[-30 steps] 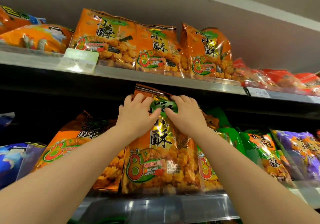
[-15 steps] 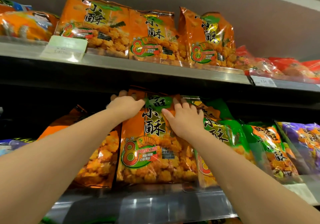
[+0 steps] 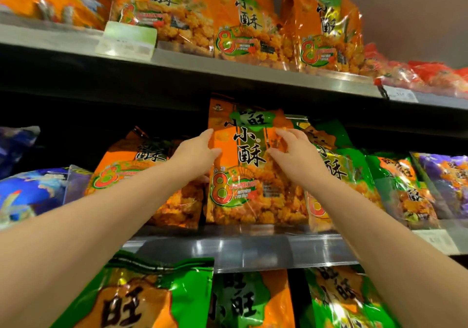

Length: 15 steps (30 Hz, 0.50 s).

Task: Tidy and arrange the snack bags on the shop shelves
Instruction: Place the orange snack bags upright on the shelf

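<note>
While both forearms reach up to the middle shelf [image 3: 240, 249], the hands flank one orange centre bag [image 3: 253, 201]. This bag stands upright at the shelf's front edge, face forward, with its top reaching close under the top shelf [image 3: 253, 74].

Left hand [image 3: 196, 154]: fingers nearly straight and laid along the bag's left edge, thumb resting on the front face. No closed grip is evident.

Right hand [image 3: 296, 154]: fingers loosely curled, tips on the upper right of the bag's face, thumb pointing inward across the film. Whether it nips the film cannot be determined.

Adjacent stock, middle shelf:
- A leaning bag [image 3: 131, 165], also orange, sits just left of the centre bag, tilted back and partly hidden by the left forearm.
- A green bag [image 3: 354, 165] stands just right, its left side behind the centre bag and the right hand.
- A purple bag [image 3: 448, 175] lies further right.
- Blue bags [image 3: 27, 193] lie at the far left.

Top shelf: three orange bags [image 3: 240, 23] in a row, a price tag [image 3: 126, 38] on the rim, and red bags [image 3: 430, 76] lying to the right.

Below the middle shelf: green-and-orange lower bags [image 3: 157, 292] in a row.
</note>
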Each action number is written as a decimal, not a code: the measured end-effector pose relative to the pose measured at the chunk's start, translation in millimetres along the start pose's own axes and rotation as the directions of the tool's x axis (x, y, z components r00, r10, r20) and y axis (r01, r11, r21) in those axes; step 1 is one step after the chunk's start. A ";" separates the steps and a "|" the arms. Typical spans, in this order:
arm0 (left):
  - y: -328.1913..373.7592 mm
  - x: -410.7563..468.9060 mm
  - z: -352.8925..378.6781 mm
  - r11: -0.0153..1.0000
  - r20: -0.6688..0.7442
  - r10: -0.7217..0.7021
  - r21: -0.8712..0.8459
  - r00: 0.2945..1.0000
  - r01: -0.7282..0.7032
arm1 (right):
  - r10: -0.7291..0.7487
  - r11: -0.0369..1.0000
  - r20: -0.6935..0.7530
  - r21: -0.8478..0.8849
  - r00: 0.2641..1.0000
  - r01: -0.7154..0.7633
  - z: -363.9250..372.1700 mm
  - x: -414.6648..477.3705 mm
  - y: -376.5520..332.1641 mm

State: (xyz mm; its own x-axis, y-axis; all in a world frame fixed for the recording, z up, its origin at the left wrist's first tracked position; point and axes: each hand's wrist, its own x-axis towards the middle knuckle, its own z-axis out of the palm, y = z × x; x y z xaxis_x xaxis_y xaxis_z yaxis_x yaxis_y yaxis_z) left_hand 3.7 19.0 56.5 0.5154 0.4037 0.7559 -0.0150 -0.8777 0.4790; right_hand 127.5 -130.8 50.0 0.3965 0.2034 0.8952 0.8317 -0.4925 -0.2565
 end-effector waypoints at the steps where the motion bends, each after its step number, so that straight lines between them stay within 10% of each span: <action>1: 0.6 1.3 -0.2 0.999 -0.023 0.005 -0.033 1.000 -0.006 | -0.001 1.000 -0.011 0.011 1.000 0.001 -1.0 0.3 -0.4; 8: 4.7 -2.0 -6.2 0.999 -0.006 0.026 0.038 1.000 -0.026 | 0.027 0.997 -0.020 -0.066 0.999 -0.028 -2.0 -7.3 -4.2; 15: -49.3 -0.3 -62.7 0.876 -0.263 0.090 0.479 0.961 0.049 | 0.084 0.996 -0.008 0.010 0.996 -0.083 4.2 -30.6 -9.8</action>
State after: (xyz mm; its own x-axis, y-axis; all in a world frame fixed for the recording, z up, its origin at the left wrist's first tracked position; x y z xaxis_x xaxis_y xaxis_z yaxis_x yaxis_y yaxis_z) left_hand -49.4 78.3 60.6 0.2687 0.3766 0.8865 0.4226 -0.8732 0.2428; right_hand 108.8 -128.6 23.6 0.4615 0.1548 0.8735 0.7996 -0.4990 -0.3340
